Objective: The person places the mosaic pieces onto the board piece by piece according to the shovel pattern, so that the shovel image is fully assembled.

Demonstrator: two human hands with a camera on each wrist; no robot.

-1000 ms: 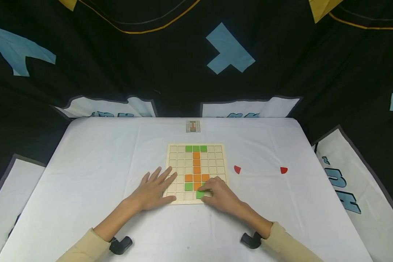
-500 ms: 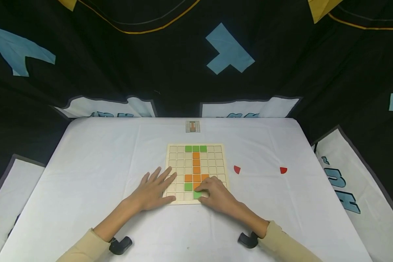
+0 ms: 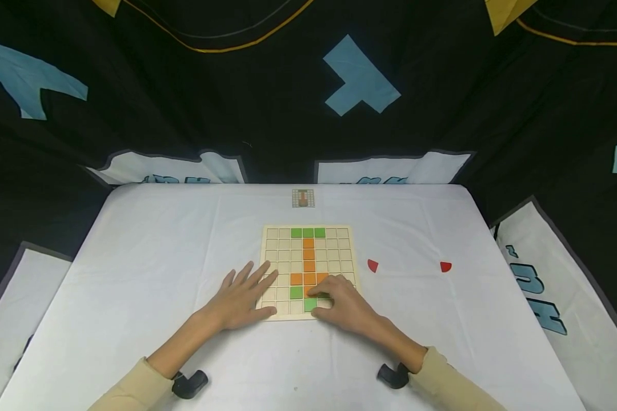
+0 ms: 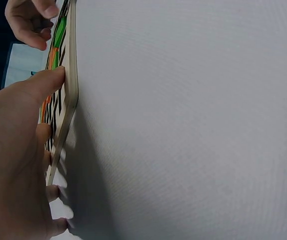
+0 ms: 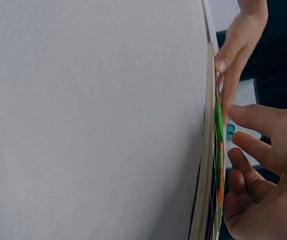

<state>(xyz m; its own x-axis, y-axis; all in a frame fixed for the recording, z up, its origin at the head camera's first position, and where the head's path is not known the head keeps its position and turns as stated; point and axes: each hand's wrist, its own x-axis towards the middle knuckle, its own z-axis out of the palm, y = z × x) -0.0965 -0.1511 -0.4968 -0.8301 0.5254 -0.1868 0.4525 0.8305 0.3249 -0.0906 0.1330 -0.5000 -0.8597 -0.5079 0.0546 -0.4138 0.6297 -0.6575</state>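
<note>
A pale wooden grid board point(image 3: 339, 255) lies on the white table with green and orange square tiles in its cells. My left hand point(image 3: 241, 299) has its fingers spread and rests on the board's left side, its thumb point(image 4: 53, 80) at the near edge. A green tile point(image 3: 311, 305) sits in the bottom row. Just right of it is my right hand point(image 3: 347, 305), thumb and index finger apart. In the right wrist view the fingers point(image 5: 256, 150) are loosely bent beside the tiles, nothing visibly between them. Another green tile under this hand is mostly hidden.
Two red rounded pieces lie right of the board: a nearer one point(image 3: 372, 266) and a farther one point(image 3: 445, 266). A small pattern card point(image 3: 303, 198) is at the table's back edge. Dark patterned cloth point(image 3: 236, 114) hangs behind the white table point(image 3: 159, 257).
The green tile in the bottom row has slid slightly left, and the right hand shifted left with it. Its fingers now stand slightly off the tile. The left hand has stayed still.
</note>
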